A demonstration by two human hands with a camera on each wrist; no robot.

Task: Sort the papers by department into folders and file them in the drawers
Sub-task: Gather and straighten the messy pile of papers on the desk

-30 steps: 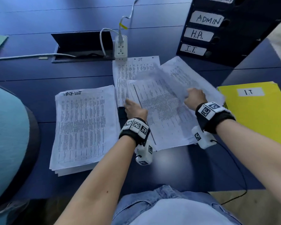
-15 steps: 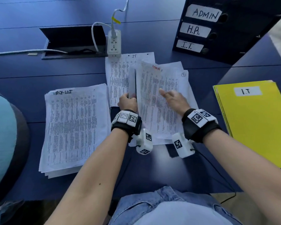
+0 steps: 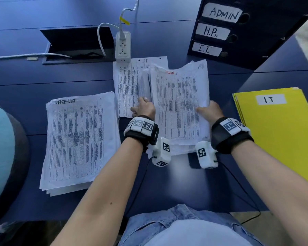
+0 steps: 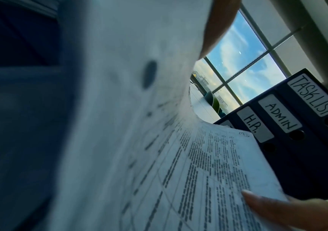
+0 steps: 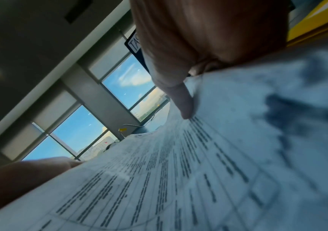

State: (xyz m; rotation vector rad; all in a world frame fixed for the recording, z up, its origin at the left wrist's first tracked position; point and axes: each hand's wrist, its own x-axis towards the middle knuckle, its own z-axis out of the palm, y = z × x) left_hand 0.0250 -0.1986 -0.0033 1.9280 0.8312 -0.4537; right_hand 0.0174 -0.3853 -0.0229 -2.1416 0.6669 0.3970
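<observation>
A stack of printed sheets point(image 3: 178, 103) with "ADMIN" in red at its top bows upward between my hands at the table's centre. My left hand point(image 3: 143, 108) grips its left edge, fingers curled round it. My right hand point(image 3: 209, 110) pinches its right edge, thumb point(image 5: 183, 101) pressing on the top sheet point(image 5: 179, 179). Behind it lies a sheet pile marked "IT" point(image 3: 128, 80). A thick pile headed "task list" point(image 3: 76, 139) lies to the left. The yellow "I.T." folder point(image 3: 277, 135) rests at the right. The dark drawer unit point(image 3: 238, 32) labelled ADMIN, H.R., I.T. stands at the back right.
A white power strip point(image 3: 123, 46) with its cable sits just behind the IT pile, beside an open cable hatch point(image 3: 76, 45). A teal chair point(image 3: 0, 148) stands at the left edge. In the left wrist view the drawer labels point(image 4: 277, 125) show past the curved sheet point(image 4: 208, 171).
The spread sheets have been gathered into one stack with the ADMIN sheet on top. My right hand slid from the sheet's face to its right edge; my left keeps the left edge.
</observation>
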